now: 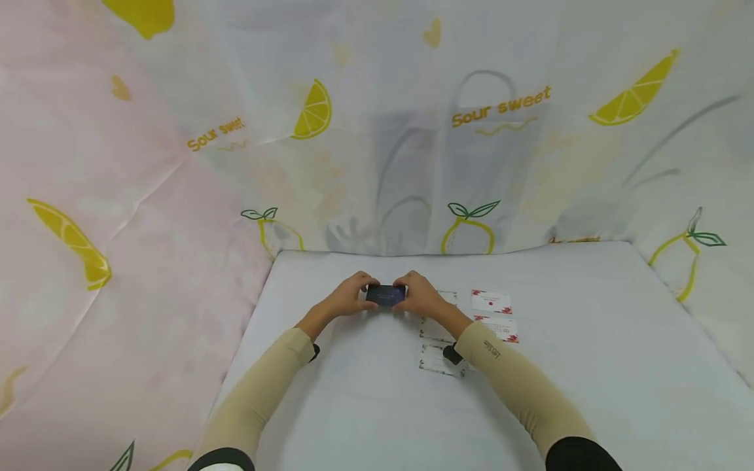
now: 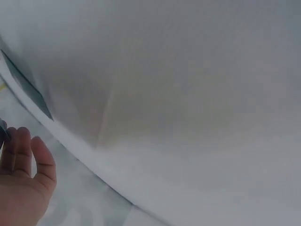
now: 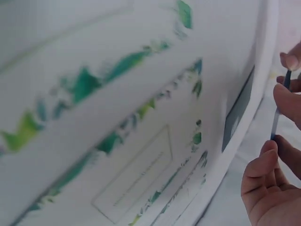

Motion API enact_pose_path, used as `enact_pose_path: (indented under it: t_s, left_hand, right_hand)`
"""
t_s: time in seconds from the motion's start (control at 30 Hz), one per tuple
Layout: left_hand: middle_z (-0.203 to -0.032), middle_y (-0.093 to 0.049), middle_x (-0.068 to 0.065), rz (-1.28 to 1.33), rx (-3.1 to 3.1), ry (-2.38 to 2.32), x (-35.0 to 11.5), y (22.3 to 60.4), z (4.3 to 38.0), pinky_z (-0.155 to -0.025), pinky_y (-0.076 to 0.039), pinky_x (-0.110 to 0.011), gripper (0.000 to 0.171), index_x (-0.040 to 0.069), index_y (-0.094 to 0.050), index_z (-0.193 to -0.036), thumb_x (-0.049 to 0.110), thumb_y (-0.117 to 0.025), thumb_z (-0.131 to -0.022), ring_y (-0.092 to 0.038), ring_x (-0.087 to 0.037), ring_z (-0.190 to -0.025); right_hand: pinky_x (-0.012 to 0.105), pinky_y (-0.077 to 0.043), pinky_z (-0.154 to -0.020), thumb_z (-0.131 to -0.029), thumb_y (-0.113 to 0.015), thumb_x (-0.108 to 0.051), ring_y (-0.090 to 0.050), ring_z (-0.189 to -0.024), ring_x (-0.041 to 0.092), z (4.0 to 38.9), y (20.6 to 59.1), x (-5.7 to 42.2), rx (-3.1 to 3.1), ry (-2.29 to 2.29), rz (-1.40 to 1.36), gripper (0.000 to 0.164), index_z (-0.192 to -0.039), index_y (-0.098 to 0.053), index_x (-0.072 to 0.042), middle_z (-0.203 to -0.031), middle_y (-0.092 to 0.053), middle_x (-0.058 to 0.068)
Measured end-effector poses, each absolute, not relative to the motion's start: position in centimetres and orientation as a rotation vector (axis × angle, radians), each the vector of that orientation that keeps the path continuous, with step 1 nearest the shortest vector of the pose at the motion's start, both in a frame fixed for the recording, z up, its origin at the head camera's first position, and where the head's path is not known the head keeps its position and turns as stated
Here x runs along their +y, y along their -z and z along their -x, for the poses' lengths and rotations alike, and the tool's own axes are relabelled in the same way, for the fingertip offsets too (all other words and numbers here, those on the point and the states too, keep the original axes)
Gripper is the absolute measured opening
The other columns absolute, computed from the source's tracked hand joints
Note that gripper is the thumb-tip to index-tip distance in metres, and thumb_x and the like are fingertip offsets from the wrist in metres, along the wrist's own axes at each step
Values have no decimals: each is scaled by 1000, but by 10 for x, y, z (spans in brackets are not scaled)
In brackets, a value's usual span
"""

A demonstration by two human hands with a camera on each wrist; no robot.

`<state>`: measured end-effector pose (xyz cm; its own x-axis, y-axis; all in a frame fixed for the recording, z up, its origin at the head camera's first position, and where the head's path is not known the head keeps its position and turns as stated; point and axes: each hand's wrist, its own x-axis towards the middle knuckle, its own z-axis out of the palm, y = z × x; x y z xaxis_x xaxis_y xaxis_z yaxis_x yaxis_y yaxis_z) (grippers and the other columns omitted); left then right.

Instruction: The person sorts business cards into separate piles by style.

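Note:
Both hands hold a small dark blue card (image 1: 385,296) with faint light print, level above the far part of the white table. My left hand (image 1: 349,296) pinches its left end, thumb in front and fingers behind. At the opposite end, my right hand (image 1: 419,294) grips it the same way. Seen edge-on in the right wrist view, the held card (image 3: 275,123) is a thin strip between the fingertips. Another dark card (image 3: 238,110) lies flat on the table beyond the leaf-bordered cards, and shows at the left edge of the left wrist view.
White cards with green leaf borders (image 1: 442,360) lie in a column below the right forearm. To their right are two white cards with red floral corners (image 1: 491,302). A lemon-print curtain (image 1: 377,163) hangs behind the white table (image 1: 565,392).

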<state>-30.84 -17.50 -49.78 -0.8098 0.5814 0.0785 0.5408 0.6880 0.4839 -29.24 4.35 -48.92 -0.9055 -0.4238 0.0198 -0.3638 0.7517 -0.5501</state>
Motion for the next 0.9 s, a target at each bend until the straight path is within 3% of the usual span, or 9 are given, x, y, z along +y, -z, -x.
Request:
enact_pose_path:
  t_s: [0.23,0.9]
  left_hand:
    - [-116,-54,-10,-893,2813,-704,-170,499,325,-84,-46,-33,48,9,-58,-119,25,-75,-76,-55,-20,-97]
    - [-117,-54,-13,-755,2782,-643,-164,512,330,-92,-41,-39,48,6,-58,-119,23,-74,-77,-52,-23,-102]
  right_hand:
    - [38,-41,-94,-70,-80,-25,-51,-103,23,307,493,40,2832,844,564,54,-117,-62,-7,-114,-53,12]
    - [38,-40,-97,-72,-77,-26,-53,-105,24,314,515,33,2851,770,494,53,-118,-61,-6,-114,-53,12]
